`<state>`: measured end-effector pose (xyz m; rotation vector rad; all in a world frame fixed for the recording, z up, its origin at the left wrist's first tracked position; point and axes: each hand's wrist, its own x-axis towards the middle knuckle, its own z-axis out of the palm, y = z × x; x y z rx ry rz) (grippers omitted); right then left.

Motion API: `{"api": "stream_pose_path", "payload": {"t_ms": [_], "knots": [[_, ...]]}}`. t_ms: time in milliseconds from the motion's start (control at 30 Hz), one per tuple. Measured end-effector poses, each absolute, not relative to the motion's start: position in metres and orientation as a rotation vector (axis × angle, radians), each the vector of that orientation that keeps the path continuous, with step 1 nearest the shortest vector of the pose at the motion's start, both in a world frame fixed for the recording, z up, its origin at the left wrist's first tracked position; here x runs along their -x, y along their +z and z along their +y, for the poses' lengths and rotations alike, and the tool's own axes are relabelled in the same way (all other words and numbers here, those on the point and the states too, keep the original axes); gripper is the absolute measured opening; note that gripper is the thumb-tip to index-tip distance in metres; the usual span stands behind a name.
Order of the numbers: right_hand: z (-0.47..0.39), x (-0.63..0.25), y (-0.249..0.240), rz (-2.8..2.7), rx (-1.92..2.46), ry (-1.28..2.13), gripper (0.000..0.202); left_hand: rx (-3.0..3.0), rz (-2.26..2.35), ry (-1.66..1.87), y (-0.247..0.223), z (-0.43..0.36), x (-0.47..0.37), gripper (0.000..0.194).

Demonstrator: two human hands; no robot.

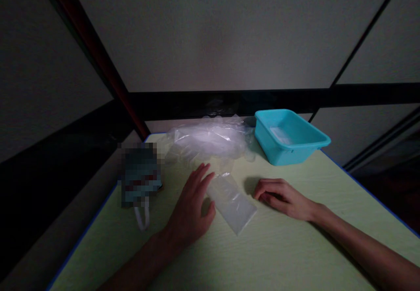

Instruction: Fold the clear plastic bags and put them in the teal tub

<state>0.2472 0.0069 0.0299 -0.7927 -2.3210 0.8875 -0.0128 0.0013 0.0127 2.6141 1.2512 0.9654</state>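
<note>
A small clear plastic bag [233, 204] lies flat on the pale green table, between my two hands. My left hand [193, 205] is at the bag's left side, fingers apart and thumb out, with nothing held. To the right of the bag, my right hand [284, 198] rests with its fingers loosely curled and a gap between thumb and fingers; nothing shows in it. Behind the hands spreads a crumpled heap of clear plastic [210, 138]. A turquoise basin [288, 155] stands at the back right, with something whitish inside.
The table [278, 251] has a blue edge and stands against a grey panelled wall. On its left side is a pixelated dark greenish object [140, 175] with a white strap or loop [142, 216] hanging toward the front.
</note>
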Motion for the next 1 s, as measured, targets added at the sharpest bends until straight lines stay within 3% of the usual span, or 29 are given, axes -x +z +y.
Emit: {"api": "stream_pose_path", "payload": {"t_ms": [167, 367, 733, 1000], "knots": [[0.009, -0.259, 0.032, -2.384, 0.663, 0.882, 0.023, -2.815, 0.780, 0.576, 0.025, -0.017, 0.004, 0.049], [0.008, -0.256, 0.030, -2.380, 0.627, 0.913, 0.025, -2.750, 0.608, 0.153, 0.035, -0.024, 0.000, 0.065], [0.009, -0.258, 0.032, -2.584, 0.614, 0.655, 0.028, -2.695, 0.627, 0.134, 0.036, -0.024, -0.001, 0.069], [0.009, -0.257, 0.030, -2.565, 0.605, 0.649, 0.027, -2.710, 0.628, 0.120, 0.035, -0.023, 0.000, 0.066]]}}
